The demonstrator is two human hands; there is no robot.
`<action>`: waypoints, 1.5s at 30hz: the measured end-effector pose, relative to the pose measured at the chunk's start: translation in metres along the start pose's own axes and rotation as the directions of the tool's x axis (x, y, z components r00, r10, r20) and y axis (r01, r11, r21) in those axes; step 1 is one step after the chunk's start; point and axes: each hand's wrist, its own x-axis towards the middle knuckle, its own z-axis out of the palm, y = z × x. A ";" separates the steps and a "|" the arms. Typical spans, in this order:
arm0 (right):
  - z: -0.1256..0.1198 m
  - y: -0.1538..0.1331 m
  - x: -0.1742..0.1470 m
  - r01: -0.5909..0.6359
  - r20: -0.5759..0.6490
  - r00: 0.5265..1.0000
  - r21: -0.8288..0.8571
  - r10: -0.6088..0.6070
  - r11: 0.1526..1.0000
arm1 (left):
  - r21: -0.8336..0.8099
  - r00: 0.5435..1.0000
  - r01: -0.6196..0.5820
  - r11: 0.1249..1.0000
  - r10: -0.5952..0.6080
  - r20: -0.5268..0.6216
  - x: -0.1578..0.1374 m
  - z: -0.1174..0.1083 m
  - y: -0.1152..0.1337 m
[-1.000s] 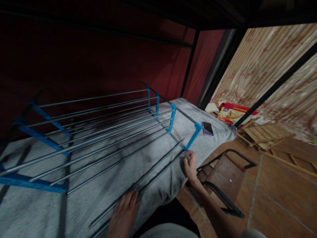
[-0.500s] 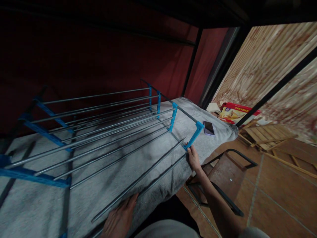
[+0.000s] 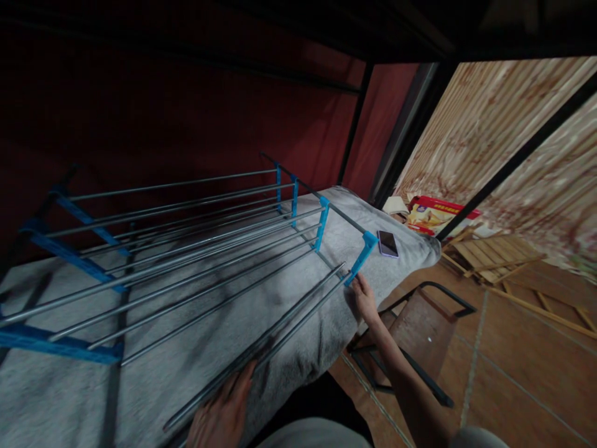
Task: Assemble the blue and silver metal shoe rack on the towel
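Note:
A rack (image 3: 205, 239) of grey metal tubes and blue plastic brackets lies on a grey blanket (image 3: 261, 298). My right hand (image 3: 365, 300) is closed at the lower end of the near right blue bracket (image 3: 361, 258), where a metal tube (image 3: 308, 314) meets it. That tube runs down toward my left hand (image 3: 224, 407), whose fingers curl over it near the blanket's front edge. Just behind it lies a loose metal tube (image 3: 265, 345), roughly parallel, its far end beside the bracket. My left palm and the tube's near end are hidden.
A phone (image 3: 388, 243) rests on the blanket beyond the bracket. Right of the blanket stands a brown chair (image 3: 422, 326) with a black frame. A red and yellow box (image 3: 433, 214) and wooden slats (image 3: 494, 252) are farther off. Dark posts (image 3: 357, 124) rise behind the rack.
The view has shifted slightly, so the rack appears a little farther left. The tube between my hands now looks brighter and slightly raised at the bracket end. Both hands stay nearly in place.

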 end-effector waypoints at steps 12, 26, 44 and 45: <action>0.002 0.003 -0.001 -0.021 -0.002 1.000 0.040 0.021 0.999 | 0.039 1.000 -0.011 0.999 0.012 -0.010 0.005 -0.008 0.005; 0.006 -0.003 -0.004 -0.011 0.000 1.000 0.072 0.011 0.997 | 0.032 0.988 0.089 0.996 -0.092 0.125 0.000 -0.004 -0.002; 0.007 0.001 -0.008 -0.005 -0.006 1.000 0.016 0.005 1.000 | 0.117 0.989 0.147 0.982 -0.148 0.004 0.038 -0.006 -0.031; 0.007 0.001 -0.009 -0.008 -0.007 1.000 0.011 0.008 1.000 | 0.128 0.988 0.150 0.980 -0.152 0.010 0.044 -0.004 -0.032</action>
